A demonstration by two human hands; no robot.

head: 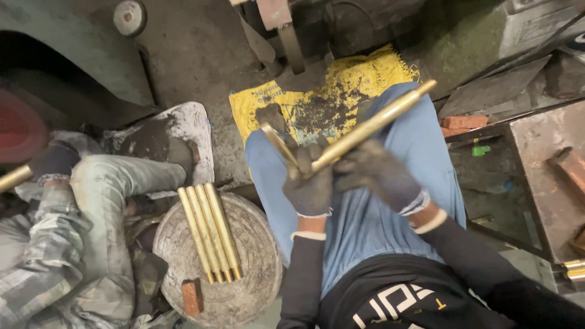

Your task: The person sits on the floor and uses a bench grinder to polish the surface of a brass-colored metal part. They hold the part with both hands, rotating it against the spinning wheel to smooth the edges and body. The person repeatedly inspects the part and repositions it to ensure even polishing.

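Head view: both hands in dark, grimy work gloves w/ pale cuffs, held up over the person's lap, blue trousers below. Left hand [311, 186] is curled tight round the lower end of a long brass rod [372, 125], fingers fully wrapped, no gap showing. Right hand [378, 173] sits just beside it, to the right and touching the left glove; it's blurred, fingers look bent in toward the rod's underside, but can't tell if it's truly gripping or only resting against it. Rod runs tilted, low end at the left fist, high end up and right, over a yellow cloth [365, 76] stained w/ dark grime on the floor. A second, curved brass piece [279, 143] sticks up and left from the left fist; too blurred to say whether it's joined to the rod. Lower left of the hands, well apart: four brass rods [210, 231] lie side by side, touching, on a round, dusty stump-like block [256, 268]; a small reddish brick bit [192, 297] sits on the block's near edge. Far left: another person in pale, dirty trousers, a dark-gloved hand [55, 161] near another brass rod end [13, 178] at frame edge. Right side: rusty metal bench [542, 158], edge only.
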